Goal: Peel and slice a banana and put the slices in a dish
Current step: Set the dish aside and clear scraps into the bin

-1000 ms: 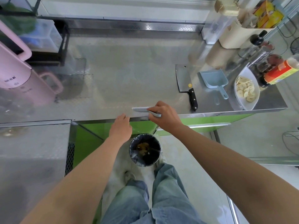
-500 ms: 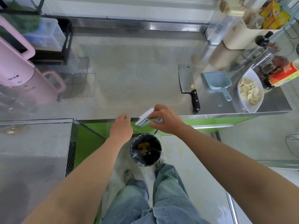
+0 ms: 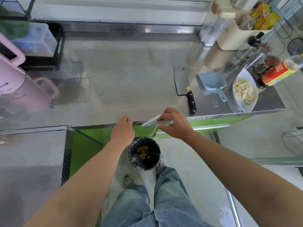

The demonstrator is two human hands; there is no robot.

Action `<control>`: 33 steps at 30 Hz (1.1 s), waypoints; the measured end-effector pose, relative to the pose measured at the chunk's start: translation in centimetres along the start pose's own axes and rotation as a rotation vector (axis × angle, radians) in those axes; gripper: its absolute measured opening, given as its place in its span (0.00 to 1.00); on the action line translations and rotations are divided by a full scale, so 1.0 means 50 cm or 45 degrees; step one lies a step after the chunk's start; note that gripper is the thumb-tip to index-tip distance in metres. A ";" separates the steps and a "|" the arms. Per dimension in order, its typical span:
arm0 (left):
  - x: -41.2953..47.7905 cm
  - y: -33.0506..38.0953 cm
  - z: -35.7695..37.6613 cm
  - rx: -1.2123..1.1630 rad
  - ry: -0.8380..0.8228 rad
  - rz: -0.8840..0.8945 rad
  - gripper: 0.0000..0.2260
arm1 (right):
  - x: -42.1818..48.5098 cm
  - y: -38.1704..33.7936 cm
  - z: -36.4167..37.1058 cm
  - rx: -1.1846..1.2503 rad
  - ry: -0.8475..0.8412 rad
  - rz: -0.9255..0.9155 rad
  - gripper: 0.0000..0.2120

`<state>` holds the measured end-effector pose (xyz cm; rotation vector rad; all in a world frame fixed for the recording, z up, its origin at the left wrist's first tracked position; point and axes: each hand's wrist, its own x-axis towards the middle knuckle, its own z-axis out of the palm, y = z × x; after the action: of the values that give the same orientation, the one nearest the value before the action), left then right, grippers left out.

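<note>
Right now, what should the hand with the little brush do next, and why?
Probably flick the small brush in the right hand off the steel counter's edge, so crumbs drop into the bin right below. The banana slices already sit in the white dish.

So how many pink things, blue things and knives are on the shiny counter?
Pink appliances: 2, a big one and a small one
Blue scoops: 1
Knives: 1, the cleaver
Total: 4
</note>
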<state>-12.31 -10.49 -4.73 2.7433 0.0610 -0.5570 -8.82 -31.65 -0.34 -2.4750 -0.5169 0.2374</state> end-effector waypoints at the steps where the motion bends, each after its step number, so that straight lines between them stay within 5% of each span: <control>1: 0.000 0.003 0.001 -0.002 -0.002 0.003 0.19 | 0.005 0.003 -0.003 0.028 0.084 0.058 0.10; 4: 0.000 0.013 0.002 0.007 -0.016 0.011 0.17 | 0.014 0.001 0.005 0.023 0.204 0.214 0.09; 8: -0.001 0.020 0.003 0.024 -0.041 0.008 0.18 | -0.017 -0.015 0.037 -0.105 0.070 0.100 0.10; 14: -0.002 0.015 0.006 0.023 -0.062 0.006 0.19 | -0.014 -0.022 0.053 -0.029 0.258 0.197 0.09; 18: -0.005 0.012 0.006 0.004 -0.071 0.000 0.21 | -0.040 -0.044 0.096 0.004 0.065 0.116 0.09; 24: -0.008 0.000 0.004 -0.018 -0.032 -0.009 0.21 | -0.034 -0.014 0.088 0.018 0.171 0.206 0.10; 29: -0.008 -0.007 0.006 -0.047 -0.047 -0.019 0.22 | -0.049 -0.043 0.117 0.159 -0.045 0.050 0.10; 33: -0.008 -0.009 0.006 -0.038 -0.041 -0.003 0.22 | -0.043 -0.020 0.096 0.147 0.156 0.096 0.09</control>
<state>-12.85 -10.18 -4.98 2.7053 0.0645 -0.5958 -12.41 -29.31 -3.54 -2.3809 -0.3491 0.1397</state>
